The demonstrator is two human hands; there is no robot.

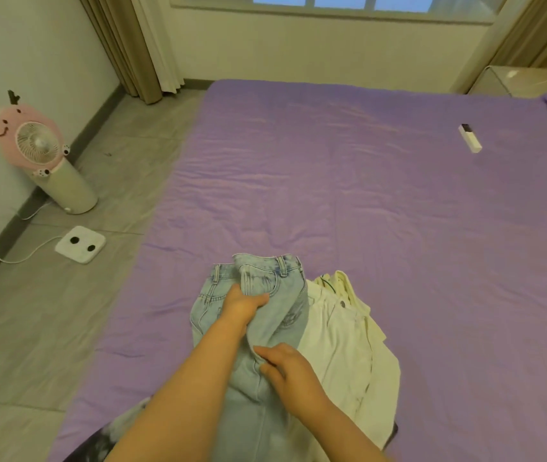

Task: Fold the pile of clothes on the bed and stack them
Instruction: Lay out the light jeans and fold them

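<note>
**Jeans gripped at two points, low in the frame**

We found the pale blue jeans (267, 315) at the lower centre of the frame, lying on the purple bed (365, 195) with the waistband pointing up the frame and the legs trailing down toward us. The left hand (242, 305) gripped a bunch of denim just below the waistband, fingers curled round the fabric. The right hand (285, 365) pinched a fold lower down the leg. We judged the two grips were spaced along the garment so it could be pulled straight before folding. A cream garment (342, 338) lay touching the jeans to their right, probably waiting its turn. A white remote (470, 138) sat well apart at the upper right.
</note>
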